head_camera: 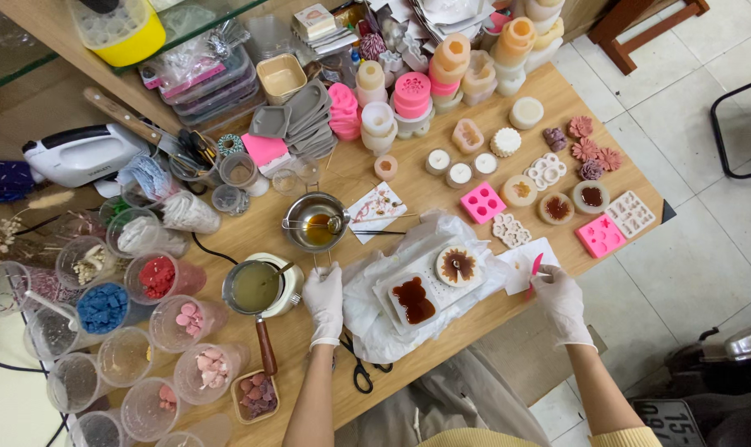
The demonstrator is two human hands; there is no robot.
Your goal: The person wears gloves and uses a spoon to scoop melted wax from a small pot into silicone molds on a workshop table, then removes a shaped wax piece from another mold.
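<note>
Wax bench mid-pour, gloves on, clutter everywhere.

My left gloved hand [324,300] rests flat, fingers loosely spread and gripping nothing, on the crinkled white plastic sheet [367,319]; the small steel pouring pot with a wooden handle [259,290] sits just beside it at 9 o'clock. My right gloved hand [560,300] pinches a thin pink stick [536,266] over a white paper [520,265]. Between my hands lie two white moulds of dark brown wax: one rectangular [413,300], one round [456,266]. Two pink silicone moulds [482,203] lie at 12 o'clock.
</note>
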